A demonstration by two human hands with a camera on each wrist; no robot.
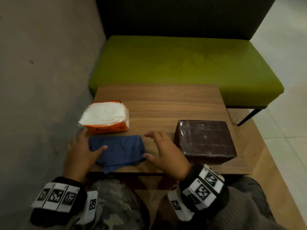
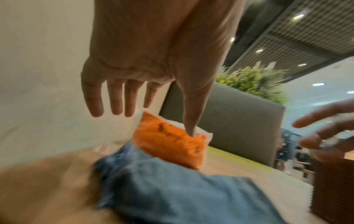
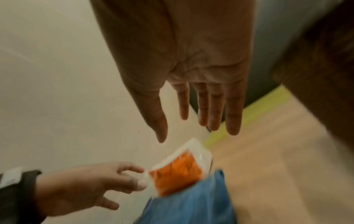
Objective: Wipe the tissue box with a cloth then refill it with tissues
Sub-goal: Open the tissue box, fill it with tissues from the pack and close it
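1. On our far left, the left hand lies with its fingers spread and straight, the thumb resting on the near left part of the blue cloth; we grip nothing with it.
2. Just beyond those fingers sits the orange tissue pack, its wrapper open on top with a stack of white tissues showing inside; it appears full.
3. The cloth lies folded flat on the bench between our two hands, not lifted.
4. The right hand hovers at the cloth's right edge, fingers spread and holding nothing; whether its thumb touches the cloth we cannot tell.
5. Just right of those fingers stands the dark brown tissue box, closed faces toward us; we cannot see whether anything is inside.
6. We judge the task barely begun: wiping is not started, and refilling is all still ahead.
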